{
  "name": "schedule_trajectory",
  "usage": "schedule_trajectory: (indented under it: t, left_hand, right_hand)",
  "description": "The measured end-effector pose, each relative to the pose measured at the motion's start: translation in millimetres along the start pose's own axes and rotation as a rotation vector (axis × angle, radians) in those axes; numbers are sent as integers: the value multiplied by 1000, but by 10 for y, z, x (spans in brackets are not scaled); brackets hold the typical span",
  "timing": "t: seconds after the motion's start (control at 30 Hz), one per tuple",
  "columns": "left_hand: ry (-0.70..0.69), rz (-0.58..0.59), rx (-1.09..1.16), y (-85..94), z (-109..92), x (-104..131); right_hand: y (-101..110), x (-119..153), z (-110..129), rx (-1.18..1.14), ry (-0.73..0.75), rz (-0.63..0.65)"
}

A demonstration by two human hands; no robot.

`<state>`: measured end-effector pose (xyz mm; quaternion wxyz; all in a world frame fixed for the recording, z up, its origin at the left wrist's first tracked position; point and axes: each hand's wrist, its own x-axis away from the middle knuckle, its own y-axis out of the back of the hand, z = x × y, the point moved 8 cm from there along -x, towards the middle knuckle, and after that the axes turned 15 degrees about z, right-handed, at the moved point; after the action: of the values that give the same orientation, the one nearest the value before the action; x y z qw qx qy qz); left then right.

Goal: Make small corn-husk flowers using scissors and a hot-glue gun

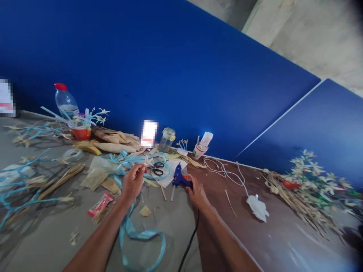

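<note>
Below frame centre, left fingers (pixel 140 168) pinch a flower (pixel 148 161) at their tips; right fingers (pixel 193 181) grip a glue gun (pixel 178 176).

Fairly dim, soft light; pale glare on the tabletop (pixel 283 243), lower right. Glue gun (pixel 178 176) sharp enough, white flowers (pixel 314 170) at right soft. Wide-angle stretch, dark top-right corner, two pixelated patches (pixel 149 134).
</note>
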<state>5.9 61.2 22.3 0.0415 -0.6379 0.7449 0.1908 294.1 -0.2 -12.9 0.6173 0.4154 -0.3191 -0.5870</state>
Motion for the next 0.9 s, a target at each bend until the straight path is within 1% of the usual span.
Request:
schedule_trajectory:
  t: [0.17,0.33,0.43,0.53,0.6,0.67,0.7,0.73,0.77,0.8,0.83,0.87,0.9]
  left_hand:
    - [-12,0,-6,3,8,2]
    - [-10,8,-10,-1,18,3]
    - [-3,11,-13,-10,8,3]
    - [-12,2,-8,-10,-9,8]
    - [-18,-1,-10,-11,-15,12]
    - [-22,0,-10,-16,-22,14]
    - [-27,0,-8,-21,-30,15]
    - [-30,-3,-5,-25,-39,15]
    - [-29,-5,1,-30,-46,14]
    - [-25,-7,8,-35,-53,13]
    - [-17,-9,16,-39,-59,12]
    - [-10,-12,22,-40,-66,12]
    - [-5,-14,23,-38,-76,12]
  right_hand:
    - [-43,-21,-34,-71,35,33]
    - [-34,17,-149,-151,61,81]
    - [-27,8,-172,-170,58,102]
    - [-12,-58,-124,-165,46,136]
    - [17,-114,-63,-148,38,186]
    - [89,-168,28,-128,40,227]
    - [154,-195,90,-135,42,214]
    - [232,-222,175,-181,59,178]
    - [308,-252,267,-277,69,124]
    - [366,-281,348,-406,47,55]
    - [366,-316,440,-561,11,16]
    - [308,-358,558,-739,-19,6]
    - [182,-412,721,-909,-39,61]
